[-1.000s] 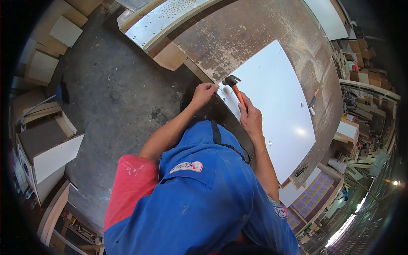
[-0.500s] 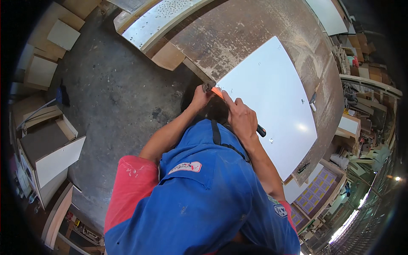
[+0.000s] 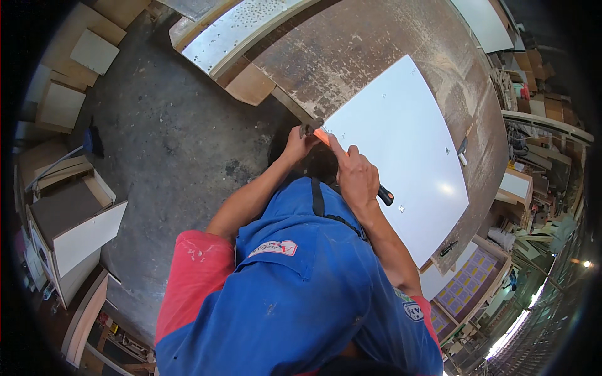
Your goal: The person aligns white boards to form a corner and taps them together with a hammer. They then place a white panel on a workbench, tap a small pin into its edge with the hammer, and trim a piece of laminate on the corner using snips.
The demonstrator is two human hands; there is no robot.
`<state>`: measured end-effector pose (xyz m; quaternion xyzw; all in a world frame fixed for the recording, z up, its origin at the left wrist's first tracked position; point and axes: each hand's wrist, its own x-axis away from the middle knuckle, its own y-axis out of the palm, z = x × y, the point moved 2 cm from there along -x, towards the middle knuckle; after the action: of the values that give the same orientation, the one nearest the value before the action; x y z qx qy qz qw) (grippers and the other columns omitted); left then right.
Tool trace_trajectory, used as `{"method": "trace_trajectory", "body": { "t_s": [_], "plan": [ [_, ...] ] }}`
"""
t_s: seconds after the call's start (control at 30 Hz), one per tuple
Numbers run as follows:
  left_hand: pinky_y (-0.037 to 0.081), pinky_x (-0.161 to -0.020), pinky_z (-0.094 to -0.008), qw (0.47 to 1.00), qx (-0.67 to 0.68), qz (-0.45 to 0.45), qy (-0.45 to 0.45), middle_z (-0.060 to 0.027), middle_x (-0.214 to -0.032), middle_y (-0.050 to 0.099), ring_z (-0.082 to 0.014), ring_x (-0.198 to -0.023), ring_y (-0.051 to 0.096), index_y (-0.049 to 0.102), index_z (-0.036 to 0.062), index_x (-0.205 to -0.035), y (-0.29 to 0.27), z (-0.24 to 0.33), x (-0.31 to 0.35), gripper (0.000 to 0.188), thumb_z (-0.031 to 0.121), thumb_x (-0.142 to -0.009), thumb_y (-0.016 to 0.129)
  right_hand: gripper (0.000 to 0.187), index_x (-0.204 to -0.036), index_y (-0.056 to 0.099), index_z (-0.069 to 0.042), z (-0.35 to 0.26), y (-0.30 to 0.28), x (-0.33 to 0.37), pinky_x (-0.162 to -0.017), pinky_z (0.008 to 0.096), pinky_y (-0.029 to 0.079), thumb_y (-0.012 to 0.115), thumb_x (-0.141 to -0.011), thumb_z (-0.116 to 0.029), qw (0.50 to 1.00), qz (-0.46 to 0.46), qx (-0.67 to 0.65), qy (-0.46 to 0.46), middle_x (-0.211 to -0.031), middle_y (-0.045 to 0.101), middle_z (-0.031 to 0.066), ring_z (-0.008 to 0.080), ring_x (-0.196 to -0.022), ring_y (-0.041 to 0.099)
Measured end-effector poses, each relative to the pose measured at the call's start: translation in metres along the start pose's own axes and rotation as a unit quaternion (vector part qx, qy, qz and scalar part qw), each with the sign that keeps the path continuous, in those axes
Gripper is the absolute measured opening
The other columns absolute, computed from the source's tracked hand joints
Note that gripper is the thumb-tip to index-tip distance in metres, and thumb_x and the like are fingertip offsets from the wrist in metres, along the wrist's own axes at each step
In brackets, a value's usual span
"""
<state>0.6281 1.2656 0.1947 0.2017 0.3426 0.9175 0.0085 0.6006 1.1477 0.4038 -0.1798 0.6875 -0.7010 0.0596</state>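
In my right hand (image 3: 359, 178) is a hammer with an orange shaft (image 3: 322, 136), its fingers closed around the handle and the index finger stretched along it. The handle's black end sticks out behind that hand. The dark hammer head (image 3: 310, 128) lies at the near left corner of a white panel (image 3: 401, 138), right by the fingertips of my left hand (image 3: 297, 145). Those left fingers are closed at the panel's edge, and the hammer head hides whatever they pinch. The panel lies flat on a worn brown workbench (image 3: 326, 69).
Several small metal fittings dot the panel. A white-and-dark hand tool (image 3: 463, 152) rests beyond its right edge, and a small black tool (image 3: 448, 248) near its lower corner. A curved, speckled piece (image 3: 238, 28) stands at the far left. An open cabinet box (image 3: 78, 200) sits on the grey floor.
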Motion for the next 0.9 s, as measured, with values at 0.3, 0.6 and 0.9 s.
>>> {"method": "trace_trajectory", "body": {
  "t_s": [0.3, 0.6, 0.9],
  "plan": [
    [0.056, -0.077, -0.0277, 0.975, -0.219, -0.002, -0.042, -0.0068, -0.096, 0.070, -0.0133, -0.086, 0.067, 0.067, -0.0026, -0.104, -0.001, 0.015, 0.001, 0.023, 0.015, -0.090, 0.070, 0.046, -0.141, 0.053, -0.018, 0.022, 0.016, 0.009, -0.068, 0.0452, 0.054, 0.056, -0.096, -0.013, 0.971, 0.039, -0.228, 0.063, -0.091, 0.066, 0.0200, 0.0375, -0.078, 0.068],
    [0.056, -0.077, -0.0268, 0.990, -0.091, 0.011, -0.104, -0.0046, -0.096, 0.070, -0.0115, -0.084, 0.066, 0.067, -0.0040, -0.113, 0.003, 0.015, 0.011, 0.029, 0.015, -0.091, 0.068, 0.048, -0.145, 0.050, -0.019, 0.034, 0.037, 0.028, -0.076, 0.0438, 0.053, 0.055, -0.098, -0.013, 0.936, 0.077, -0.334, 0.085, -0.100, 0.068, 0.0199, 0.0379, -0.085, 0.068],
    [0.056, -0.075, -0.0278, 0.991, -0.107, 0.017, -0.074, -0.0038, -0.089, 0.068, -0.0110, -0.081, 0.064, 0.069, -0.0045, -0.108, 0.003, 0.012, 0.009, 0.028, 0.020, -0.094, 0.064, 0.057, -0.148, 0.044, -0.030, 0.035, 0.043, 0.021, -0.062, 0.0460, 0.053, 0.057, -0.096, -0.013, 0.967, 0.072, -0.243, 0.030, -0.079, 0.061, 0.0125, 0.0328, -0.066, 0.062]
  ]
}}
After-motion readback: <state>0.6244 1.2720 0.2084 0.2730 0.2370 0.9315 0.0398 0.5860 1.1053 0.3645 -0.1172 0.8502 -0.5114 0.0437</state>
